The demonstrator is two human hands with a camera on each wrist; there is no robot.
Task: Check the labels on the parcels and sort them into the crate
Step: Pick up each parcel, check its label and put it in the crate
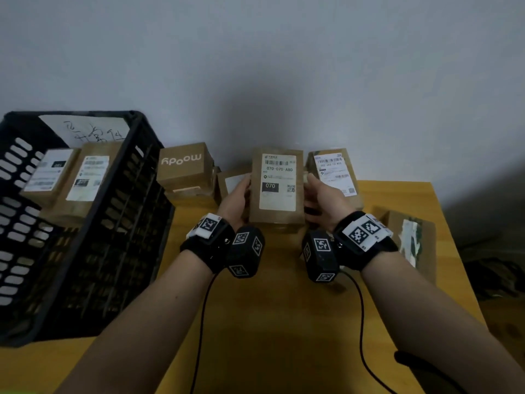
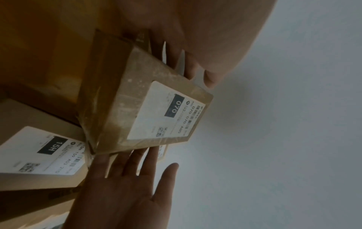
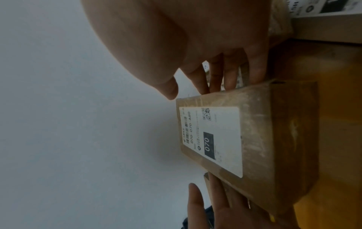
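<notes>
A brown cardboard parcel (image 1: 277,183) with a white label reading 070 faces me above the yellow table (image 1: 284,322), pressed between my two hands. My left hand (image 1: 235,194) lies flat against its left side. My right hand (image 1: 321,194) lies flat against its right side. In the left wrist view the parcel (image 2: 156,108) shows the right hand (image 2: 121,186) with straight fingers and its thumb held apart. In the right wrist view the parcel (image 3: 254,139) has the left hand (image 3: 225,209) along its side. The black crate (image 1: 113,251) stands at the left with two labelled parcels (image 1: 88,177) inside.
Behind the hands several more parcels stand along the wall: a box (image 1: 184,166) printed "moody", one (image 1: 335,172) with a label at the right, another (image 2: 39,155) marked 15H. A box (image 1: 409,237) lies near the table's right edge. A handwritten paper (image 1: 91,129) hangs in the crate.
</notes>
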